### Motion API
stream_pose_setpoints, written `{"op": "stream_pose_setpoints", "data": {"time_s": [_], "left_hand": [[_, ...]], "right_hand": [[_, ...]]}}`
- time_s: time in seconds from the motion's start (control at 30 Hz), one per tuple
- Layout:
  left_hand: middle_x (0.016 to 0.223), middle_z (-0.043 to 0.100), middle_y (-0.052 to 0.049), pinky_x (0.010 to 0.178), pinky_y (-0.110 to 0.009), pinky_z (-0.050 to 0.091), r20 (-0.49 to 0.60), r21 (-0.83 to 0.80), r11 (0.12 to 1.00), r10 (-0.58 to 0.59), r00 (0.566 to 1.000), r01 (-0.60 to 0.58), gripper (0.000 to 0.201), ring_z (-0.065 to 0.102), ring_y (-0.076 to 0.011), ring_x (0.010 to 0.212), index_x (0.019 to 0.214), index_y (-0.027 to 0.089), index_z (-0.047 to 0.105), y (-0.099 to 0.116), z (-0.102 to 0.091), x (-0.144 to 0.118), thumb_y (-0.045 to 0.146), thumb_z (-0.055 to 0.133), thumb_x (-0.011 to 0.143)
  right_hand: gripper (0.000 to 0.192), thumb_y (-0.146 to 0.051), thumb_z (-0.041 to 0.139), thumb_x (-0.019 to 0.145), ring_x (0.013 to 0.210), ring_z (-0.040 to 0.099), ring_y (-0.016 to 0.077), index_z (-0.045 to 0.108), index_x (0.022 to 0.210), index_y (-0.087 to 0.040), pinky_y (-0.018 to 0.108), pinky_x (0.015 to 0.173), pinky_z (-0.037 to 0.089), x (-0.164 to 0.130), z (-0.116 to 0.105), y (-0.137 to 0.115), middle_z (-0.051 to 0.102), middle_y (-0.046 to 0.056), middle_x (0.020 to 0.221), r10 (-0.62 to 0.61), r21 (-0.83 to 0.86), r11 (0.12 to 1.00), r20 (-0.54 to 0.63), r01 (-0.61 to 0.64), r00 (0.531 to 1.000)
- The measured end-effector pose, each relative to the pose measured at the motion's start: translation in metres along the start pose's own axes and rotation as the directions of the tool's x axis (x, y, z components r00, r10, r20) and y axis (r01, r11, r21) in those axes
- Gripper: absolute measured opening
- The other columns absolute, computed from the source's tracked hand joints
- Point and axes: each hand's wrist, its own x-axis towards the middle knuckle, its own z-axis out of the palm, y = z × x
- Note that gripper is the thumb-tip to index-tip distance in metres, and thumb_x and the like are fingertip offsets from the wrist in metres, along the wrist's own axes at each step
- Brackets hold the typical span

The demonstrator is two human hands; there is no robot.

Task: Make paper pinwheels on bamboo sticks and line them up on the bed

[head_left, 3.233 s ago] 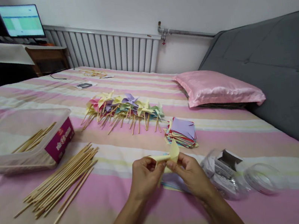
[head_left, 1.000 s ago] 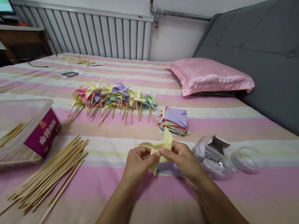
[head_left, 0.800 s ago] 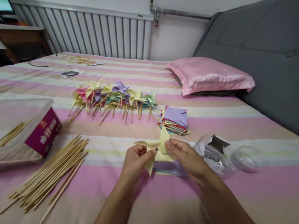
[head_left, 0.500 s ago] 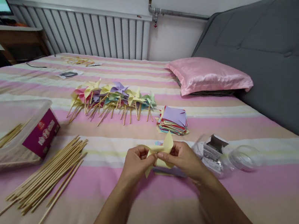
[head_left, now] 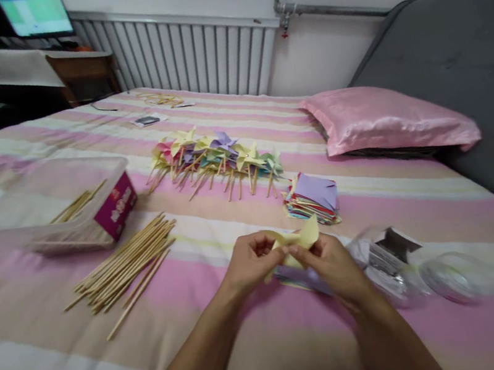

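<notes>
A yellow paper pinwheel (head_left: 307,235) is pinched between my two hands, its blades folded in toward the middle. My left hand (head_left: 254,260) grips its left side, the thumb at the centre. From the other side my right hand (head_left: 331,259) holds it, that thumb meeting the left one. Below the hands lie some purple and other coloured paper sheets (head_left: 297,278), partly covered. Just beyond is a stack of cut coloured paper squares (head_left: 318,192), purple on top. Several finished pinwheels (head_left: 224,145) on sticks lie in a row farther off.
Loose wooden sticks (head_left: 128,263) lie at the left, beside a clear plastic box (head_left: 71,228) holding more sticks. To the right are a small open box (head_left: 395,246) and a round clear container (head_left: 449,279). A pink pillow (head_left: 386,116) rests by the grey headboard (head_left: 451,52).
The view has swung left, so everything sits farther right in the picture. Both hands still hold the yellow pinwheel, with little change in their grip.
</notes>
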Motion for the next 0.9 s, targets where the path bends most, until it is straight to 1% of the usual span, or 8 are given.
{"op": "stream_pose_setpoints", "data": {"time_s": [0.13,0.2,0.27,0.37,0.43,0.5,0.67,0.9], "left_hand": [[0.067,0.065,-0.005,0.058,-0.024,0.041,-0.113,0.255,0.963,0.123,0.986,-0.09,0.03,0.058,-0.0153,0.062,0.072,0.013,0.067,0.01,-0.022,-0.002,0.042,0.065,0.07],[0.071,0.067,-0.007,0.061,-0.026,0.042,-0.256,0.523,0.852,0.204,0.945,-0.043,0.029,0.06,-0.0184,0.066,0.074,0.014,0.067,0.017,-0.041,-0.003,0.042,0.059,0.075],[0.078,0.07,-0.009,0.065,-0.03,0.042,-0.392,0.771,0.616,0.259,0.883,0.162,0.023,0.062,-0.0225,0.073,0.078,0.017,0.069,0.027,-0.066,-0.005,0.035,0.056,0.077],[0.09,0.07,-0.014,0.069,-0.037,0.041,-0.641,0.766,0.311,0.304,0.705,0.562,0.026,0.062,-0.031,0.085,0.092,0.019,0.07,0.041,-0.104,-0.013,0.028,0.048,0.081],[0.095,0.069,-0.017,0.067,-0.039,0.041,-0.747,0.663,0.245,0.284,0.601,0.708,0.027,0.062,-0.035,0.087,0.095,0.02,0.069,0.048,-0.128,-0.019,0.027,0.048,0.081],[0.099,0.068,-0.019,0.064,-0.041,0.041,-0.787,0.613,0.242,0.274,0.553,0.752,0.026,0.061,-0.0382,0.088,0.095,0.018,0.07,0.05,-0.145,-0.024,0.025,0.054,0.076],[0.091,0.07,-0.018,0.064,-0.04,0.042,-0.819,0.569,0.174,0.204,0.536,0.804,0.023,0.062,-0.0368,0.086,0.088,0.018,0.073,0.044,-0.165,-0.026,0.021,0.06,0.069],[0.09,0.071,-0.018,0.065,-0.039,0.044,-0.805,0.592,0.17,0.172,0.567,0.788,0.021,0.063,-0.0363,0.087,0.084,0.017,0.073,0.042,-0.162,-0.024,0.019,0.059,0.067]], "right_hand": [[0.044,-0.047,0.07,0.068,0.072,0.061,0.0203,0.065,0.093,-0.012,0.029,0.063,0.046,-0.001,-0.002,0.002,0.07,0.009,0.085,0.055,0.031,0.998,-0.024,-0.054,0.998],[0.041,-0.045,0.071,0.067,0.073,0.06,0.0201,0.066,0.092,-0.013,0.029,0.063,0.046,-0.003,-0.002,0.003,0.069,0.008,0.083,0.082,0.044,0.996,-0.016,-0.081,0.997],[0.039,-0.045,0.072,0.067,0.075,0.06,0.0206,0.067,0.09,-0.013,0.029,0.064,0.046,-0.004,-0.002,0.003,0.068,0.008,0.082,0.097,0.042,0.994,-0.01,-0.096,0.995],[0.038,-0.046,0.073,0.065,0.074,0.059,0.0206,0.068,0.086,-0.014,0.03,0.063,0.046,-0.006,0.0,0.001,0.068,0.008,0.081,0.097,0.013,0.995,-0.014,-0.096,0.995],[0.038,-0.046,0.074,0.063,0.071,0.059,0.0201,0.068,0.085,-0.015,0.029,0.063,0.046,-0.006,0.0,0.0,0.068,0.007,0.08,0.096,0.005,0.995,-0.017,-0.096,0.995],[0.039,-0.047,0.074,0.063,0.072,0.059,0.0205,0.068,0.085,-0.016,0.03,0.064,0.046,-0.006,0.001,0.0,0.068,0.007,0.08,0.099,0.01,0.995,-0.015,-0.099,0.995],[0.036,-0.046,0.073,0.064,0.071,0.058,0.02,0.068,0.083,-0.017,0.029,0.063,0.046,-0.005,0.0,0.002,0.067,0.007,0.079,0.091,0.0,0.996,-0.021,-0.091,0.996],[0.034,-0.043,0.072,0.067,0.066,0.055,0.0163,0.066,0.087,-0.016,0.026,0.058,0.042,-0.006,-0.001,0.005,0.065,0.004,0.075,0.081,-0.001,0.997,-0.019,-0.081,0.997]]}}
